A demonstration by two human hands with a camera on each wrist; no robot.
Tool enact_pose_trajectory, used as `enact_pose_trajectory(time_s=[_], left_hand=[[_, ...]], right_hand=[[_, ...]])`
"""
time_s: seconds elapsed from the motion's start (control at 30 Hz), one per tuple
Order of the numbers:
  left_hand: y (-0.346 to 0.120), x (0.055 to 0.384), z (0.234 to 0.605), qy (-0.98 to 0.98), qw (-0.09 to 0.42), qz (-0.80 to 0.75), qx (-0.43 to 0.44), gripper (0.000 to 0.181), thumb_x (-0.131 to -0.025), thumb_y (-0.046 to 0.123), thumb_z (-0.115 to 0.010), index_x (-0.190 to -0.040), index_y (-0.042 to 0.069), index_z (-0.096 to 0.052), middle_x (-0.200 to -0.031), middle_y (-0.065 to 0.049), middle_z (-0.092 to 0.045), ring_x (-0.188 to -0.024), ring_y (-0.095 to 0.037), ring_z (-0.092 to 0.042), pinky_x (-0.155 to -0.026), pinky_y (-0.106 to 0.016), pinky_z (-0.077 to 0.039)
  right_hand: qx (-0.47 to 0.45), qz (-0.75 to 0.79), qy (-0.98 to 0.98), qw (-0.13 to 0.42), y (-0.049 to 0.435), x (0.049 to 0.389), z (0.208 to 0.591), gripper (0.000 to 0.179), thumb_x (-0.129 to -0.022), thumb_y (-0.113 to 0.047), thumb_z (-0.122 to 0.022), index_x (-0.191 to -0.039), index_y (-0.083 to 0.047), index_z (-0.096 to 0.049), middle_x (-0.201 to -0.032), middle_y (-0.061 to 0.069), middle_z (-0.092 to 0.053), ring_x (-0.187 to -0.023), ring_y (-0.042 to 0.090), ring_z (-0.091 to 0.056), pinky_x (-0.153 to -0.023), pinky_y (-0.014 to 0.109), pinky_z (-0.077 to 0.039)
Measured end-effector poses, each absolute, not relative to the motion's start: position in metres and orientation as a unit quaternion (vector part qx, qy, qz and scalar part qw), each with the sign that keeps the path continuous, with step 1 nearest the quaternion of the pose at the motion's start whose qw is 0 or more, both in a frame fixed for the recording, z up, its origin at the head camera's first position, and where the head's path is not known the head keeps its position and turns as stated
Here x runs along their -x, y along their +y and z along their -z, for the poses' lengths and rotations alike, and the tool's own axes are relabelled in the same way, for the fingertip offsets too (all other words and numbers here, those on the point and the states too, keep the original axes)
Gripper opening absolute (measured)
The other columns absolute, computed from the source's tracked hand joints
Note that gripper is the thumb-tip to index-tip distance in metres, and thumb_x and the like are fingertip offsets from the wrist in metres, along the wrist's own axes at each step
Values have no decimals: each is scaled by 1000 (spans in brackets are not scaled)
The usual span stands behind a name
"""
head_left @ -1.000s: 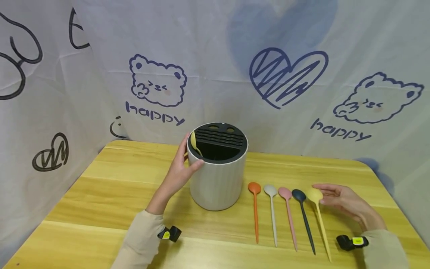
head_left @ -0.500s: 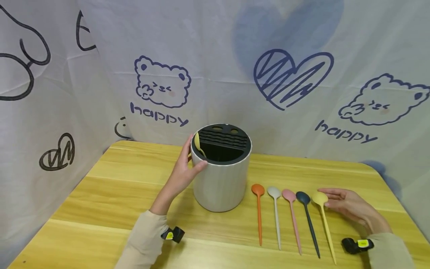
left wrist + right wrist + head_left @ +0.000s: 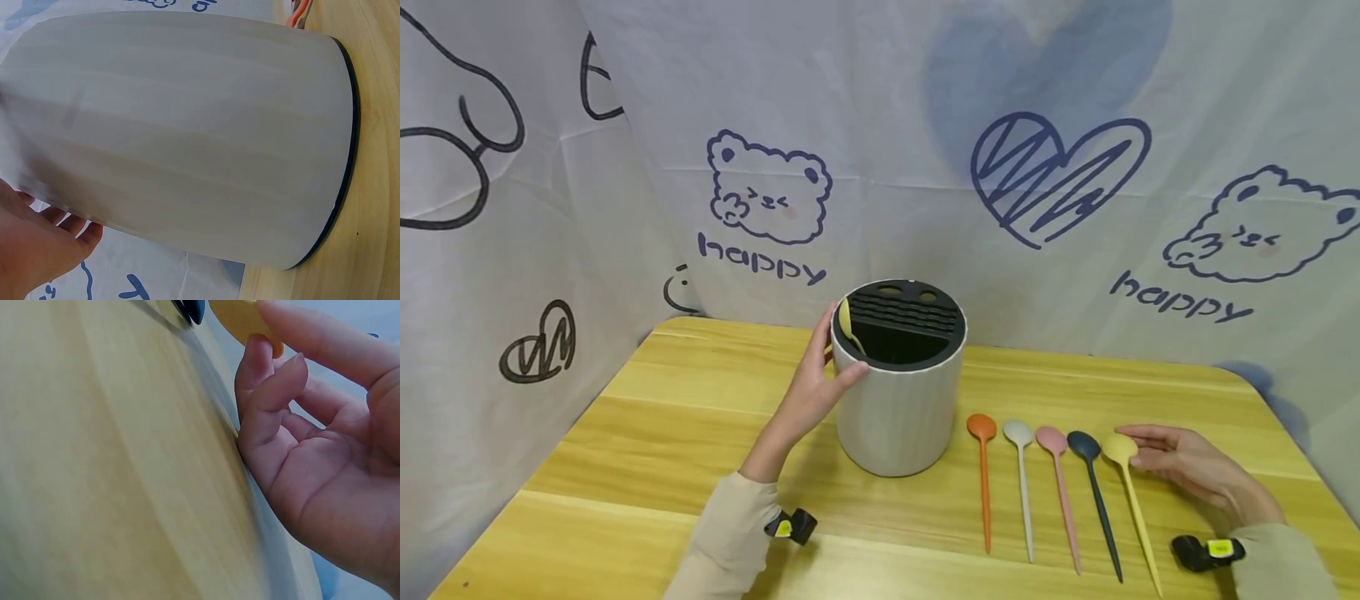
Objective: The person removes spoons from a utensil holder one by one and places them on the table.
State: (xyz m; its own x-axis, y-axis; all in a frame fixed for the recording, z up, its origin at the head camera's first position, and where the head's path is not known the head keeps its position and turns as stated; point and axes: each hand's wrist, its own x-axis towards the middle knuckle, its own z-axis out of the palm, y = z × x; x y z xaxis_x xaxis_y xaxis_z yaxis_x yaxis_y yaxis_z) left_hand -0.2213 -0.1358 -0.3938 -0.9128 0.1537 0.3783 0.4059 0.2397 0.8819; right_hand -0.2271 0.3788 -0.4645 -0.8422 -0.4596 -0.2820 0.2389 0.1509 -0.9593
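Note:
My left hand (image 3: 811, 385) holds the left side of a round, white ribbed utensil holder (image 3: 898, 421), thumb at the front near the rim and fingers reaching behind. The left wrist view shows the holder's wall (image 3: 187, 137) large, with my fingers (image 3: 90, 234) at its edge. Its black top has slots, holes and a wide opening, where a yellow spoon (image 3: 846, 317) leans. At the right, my right hand (image 3: 1198, 467) pinches the bowl edge of a longer yellow spoon (image 3: 1138, 517). In the right wrist view thumb and fingers meet at that spoon's bowl (image 3: 240, 319).
Left of the held spoon lie a dark blue spoon (image 3: 1097, 492), a pink spoon (image 3: 1063, 500), a pale grey spoon (image 3: 1024, 492) and an orange spoon (image 3: 984, 483) in a row, bowls away from me. A printed cloth (image 3: 910, 217) hangs behind the wooden table (image 3: 647, 433).
The head view has drifted, so everything appears slightly further right and lower. My right fingers have closed in a little on the yellow spoon's bowl; the left hand stays on the holder.

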Motion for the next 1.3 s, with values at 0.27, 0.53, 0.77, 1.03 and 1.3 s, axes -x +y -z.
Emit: enact_pose_trajectory(time_s=[0.27, 0.53, 0.77, 1.03, 1.3], left_hand=[[-136, 222, 394, -780, 106, 590, 180, 99, -84, 59, -61, -156, 16, -10, -160, -7, -12, -144, -30, -17, -111, -56, -22], [-135, 220, 395, -777, 108, 593, 181, 97, -84, 56, -62, -156, 16, -11, -160, -7, -13, -143, -29, -18, -111, -56, -23], [-134, 220, 395, -777, 112, 592, 184, 98, -84, 56, -62, -156, 14, -11, -160, -8, -13, -143, -31, -19, -110, -57, -24], [-134, 219, 394, -780, 106, 590, 179, 96, -85, 54, -62, -156, 16, -10, -160, -6, -13, -143, -30, -18, -111, -56, -23], [-135, 219, 393, -781, 103, 590, 177, 93, -86, 48, -62, -157, 18, -10, -160, -5, -13, -143, -30, -18, -111, -56, -23]], right_hand=[[55, 634, 728, 254, 375, 226, 463, 33, -93, -5, -61, -124, -16, -64, -113, -12, -60, -99, 7, -59, -84, 25, -51], [52, 632, 737, 234, 374, 226, 464, 35, -93, -2, -61, -128, 1, -59, -111, -12, -63, -98, 6, -60, -83, 23, -52], [54, 650, 720, 237, 376, 225, 464, 29, -93, -1, -60, -120, -11, -66, -111, -13, -64, -98, 7, -61, -83, 23, -52], [32, 646, 728, 229, 375, 224, 463, 29, -93, -5, -63, -120, -15, -67, -111, -14, -63, -98, 5, -61, -83, 24, -52], [-36, 612, 770, 177, 368, 222, 461, 25, -93, -15, -64, -118, -21, -66, -103, -14, -62, -82, 7, -56, -66, 24, -49]])
